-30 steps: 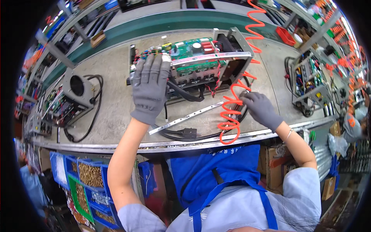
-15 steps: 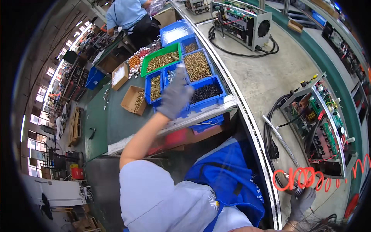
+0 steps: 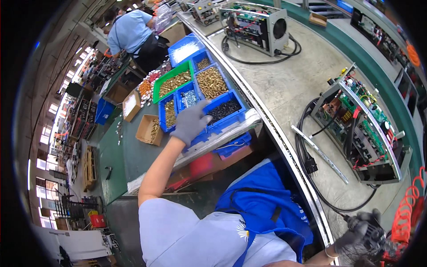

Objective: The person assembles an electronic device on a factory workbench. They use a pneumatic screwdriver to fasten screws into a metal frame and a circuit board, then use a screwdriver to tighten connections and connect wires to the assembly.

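Head view: the left hand (image 3: 190, 122), in a grey glove, has swung away from the opened machine chassis (image 3: 362, 133) it rested on a second ago and now hovers over the blue parts bins (image 3: 222, 109), which lie well to the left of that chassis beyond the bench's metal edge. The head has turned with it, so the bins now fill the upper middle of the picture. Judging by this, the work has gone from steadying the chassis to fetching small hardware. The gloved fingers curl loosely downward, slightly apart, above the bin of dark screws (image 3: 224, 109); whether they pinch anything I cannot tell.

The right hand (image 3: 358, 238), also gloved, sits near the chassis's lower corner, fingers wrapped around a black power screwdriver (image 3: 376, 236) with an orange coiled hose (image 3: 407, 213) trailing just right of it. The tool's long axis appears to run roughly left to right, its hose end toward the coil; the tip is too blurred to place.

A loose metal rail (image 3: 320, 153) lies just left of the chassis, slanting from upper left to lower right.
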A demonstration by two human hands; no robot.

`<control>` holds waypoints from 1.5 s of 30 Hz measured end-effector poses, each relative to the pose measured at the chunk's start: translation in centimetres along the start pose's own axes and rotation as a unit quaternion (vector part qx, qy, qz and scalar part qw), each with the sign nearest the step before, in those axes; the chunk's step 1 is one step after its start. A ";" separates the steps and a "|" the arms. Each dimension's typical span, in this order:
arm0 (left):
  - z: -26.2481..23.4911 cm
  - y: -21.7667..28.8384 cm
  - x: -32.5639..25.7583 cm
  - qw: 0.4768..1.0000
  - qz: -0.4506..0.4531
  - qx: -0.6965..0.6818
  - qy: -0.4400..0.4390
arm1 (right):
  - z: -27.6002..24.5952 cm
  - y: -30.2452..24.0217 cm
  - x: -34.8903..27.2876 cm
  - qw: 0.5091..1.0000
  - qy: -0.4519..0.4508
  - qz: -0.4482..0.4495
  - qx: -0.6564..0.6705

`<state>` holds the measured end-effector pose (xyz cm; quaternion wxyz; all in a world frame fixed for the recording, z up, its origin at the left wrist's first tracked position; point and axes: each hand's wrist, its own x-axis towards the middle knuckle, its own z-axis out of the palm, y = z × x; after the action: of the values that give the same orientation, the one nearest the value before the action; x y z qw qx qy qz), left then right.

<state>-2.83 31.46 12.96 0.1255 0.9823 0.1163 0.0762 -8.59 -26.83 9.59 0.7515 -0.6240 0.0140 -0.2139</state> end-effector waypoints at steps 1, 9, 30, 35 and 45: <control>0.5 0.4 1.1 0.994 0.095 -0.052 0.006 | 0.7 1.5 -0.3 1.000 -0.003 -0.014 -0.007; 2.8 -3.3 7.1 0.943 0.258 0.032 -0.210 | 7.5 1.6 -0.5 0.989 0.130 0.017 -0.067; 3.0 -3.6 6.5 0.986 0.038 -0.145 -0.077 | 7.4 2.1 0.4 0.989 -0.008 0.004 -0.148; 1.3 -1.7 5.9 0.927 -0.113 -0.358 -0.014 | 7.3 1.9 -0.1 0.973 -0.064 -0.042 -0.216; 5.8 14.4 3.4 0.522 -0.058 -0.769 -0.364 | 8.4 -1.9 1.0 0.984 -0.047 -0.171 -0.002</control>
<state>4.46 17.42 11.61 0.8679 0.4372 0.0132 -0.2353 -5.86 -19.54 13.52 0.7021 -0.6282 -0.1279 -0.3098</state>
